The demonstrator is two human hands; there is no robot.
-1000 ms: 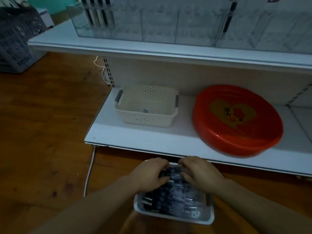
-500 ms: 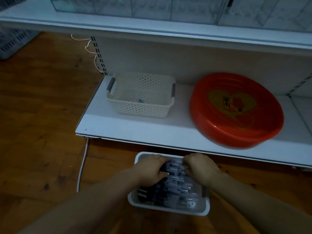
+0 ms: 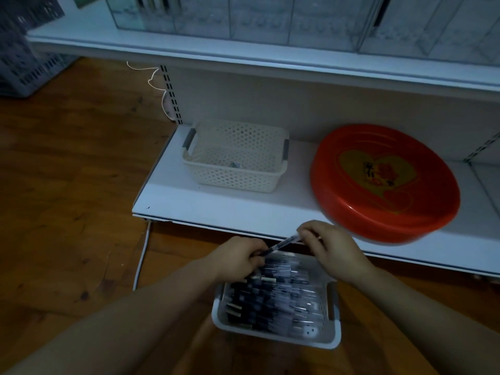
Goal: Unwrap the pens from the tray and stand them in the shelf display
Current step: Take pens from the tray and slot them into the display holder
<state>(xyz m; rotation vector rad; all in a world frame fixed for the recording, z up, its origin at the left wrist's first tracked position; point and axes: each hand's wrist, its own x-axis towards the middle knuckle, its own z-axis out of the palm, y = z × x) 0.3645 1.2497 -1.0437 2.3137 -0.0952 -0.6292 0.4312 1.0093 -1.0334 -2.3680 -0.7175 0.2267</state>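
A white tray (image 3: pixel 334 324) on the wooden floor is filled with several wrapped black pens (image 3: pixel 273 296). Above its far end I hold one wrapped pen (image 3: pixel 281 245) between both hands. My left hand (image 3: pixel 238 257) pinches its lower end. My right hand (image 3: pixel 328 246) pinches its upper end. The clear shelf display (image 3: pixel 270 20) with upright dividers stands on the upper shelf at the top; a few dark pens stand in its left compartment.
On the low white shelf (image 3: pixel 216 209) sit a cream perforated basket (image 3: pixel 235 161) holding a small scrap and a round red tray (image 3: pixel 384 182). A grey crate (image 3: pixel 24 58) stands at far left. A white cable (image 3: pixel 140 263) runs across the floor.
Both hands were down among the pens in the tray; now they have lifted one wrapped pen out and hold it by its two ends above the tray.
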